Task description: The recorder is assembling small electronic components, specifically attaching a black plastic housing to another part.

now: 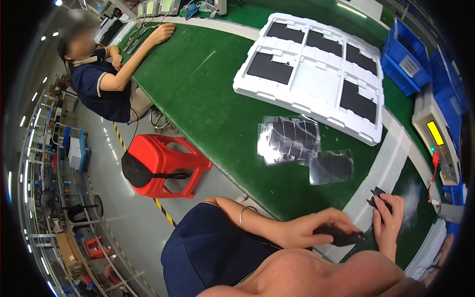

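Note:
Low on the right, at the near end of the green table, my left hand (319, 230) is closed on a flat black piece (340, 236), its fingers curled over it. Just to the right, my right hand (388, 220) pinches a small black part (377, 194), which sticks out past the fingertips. Both hands are over a pale strip (363, 200) on the tabletop. Beyond them lie a stack of clear plastic sheets (288, 140) with dark patches and a single sheet (331, 167). A white moulded tray (314, 79) farther back holds several flat black pieces (269, 68) in its compartments.
Blue bins (405, 57) stand right of the tray, near a bench instrument (435, 136) with a lit yellow display and red lead. At the far left of the green table (198, 74) sits a co-worker (111, 74). A red stool (166, 161) with a black cloth item stands beside the table.

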Demonstrator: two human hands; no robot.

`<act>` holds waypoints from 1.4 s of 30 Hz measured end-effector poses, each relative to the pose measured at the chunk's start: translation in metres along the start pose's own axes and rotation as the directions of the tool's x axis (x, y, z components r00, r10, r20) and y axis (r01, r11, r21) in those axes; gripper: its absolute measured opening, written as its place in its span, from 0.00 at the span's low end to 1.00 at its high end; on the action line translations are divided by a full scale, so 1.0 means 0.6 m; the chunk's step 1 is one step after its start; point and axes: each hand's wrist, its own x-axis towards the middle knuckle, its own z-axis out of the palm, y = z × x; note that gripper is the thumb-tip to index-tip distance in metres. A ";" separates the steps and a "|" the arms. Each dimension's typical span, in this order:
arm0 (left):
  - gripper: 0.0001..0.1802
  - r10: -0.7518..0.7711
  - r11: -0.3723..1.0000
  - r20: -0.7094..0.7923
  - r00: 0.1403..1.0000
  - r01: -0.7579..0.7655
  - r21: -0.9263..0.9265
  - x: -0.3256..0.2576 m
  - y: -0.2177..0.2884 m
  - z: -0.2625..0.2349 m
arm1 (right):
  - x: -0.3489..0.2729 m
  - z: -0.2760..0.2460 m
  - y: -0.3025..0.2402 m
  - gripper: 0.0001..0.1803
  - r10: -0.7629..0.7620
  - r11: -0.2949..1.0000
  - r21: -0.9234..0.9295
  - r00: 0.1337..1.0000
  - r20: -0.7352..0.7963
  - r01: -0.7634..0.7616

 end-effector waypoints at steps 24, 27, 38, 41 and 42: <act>0.33 0.091 0.991 -0.070 0.993 -0.083 0.106 0.029 0.041 0.055 | -0.064 -0.005 -0.175 0.07 0.389 0.636 0.771 0.854 -0.346 0.022; 0.37 0.301 0.909 -0.111 0.947 -0.250 0.333 0.065 0.049 0.051 | -0.064 -0.015 -0.178 0.08 0.506 0.565 0.825 0.801 -0.319 -0.028; 0.12 0.276 0.735 -0.084 0.957 -0.154 0.661 0.085 0.075 0.047 | -0.039 0.016 -0.169 0.09 0.392 0.695 0.718 0.811 -0.434 0.048; 0.10 0.330 0.694 -0.048 0.943 -0.207 0.689 0.084 0.077 0.031 | -0.024 0.023 -0.166 0.10 0.363 0.728 0.684 0.819 -0.444 0.049; 0.10 0.345 0.659 -0.016 0.938 -0.231 0.715 0.084 0.081 0.025 | -0.022 0.027 -0.169 0.10 0.400 0.731 0.682 0.812 -0.426 -0.002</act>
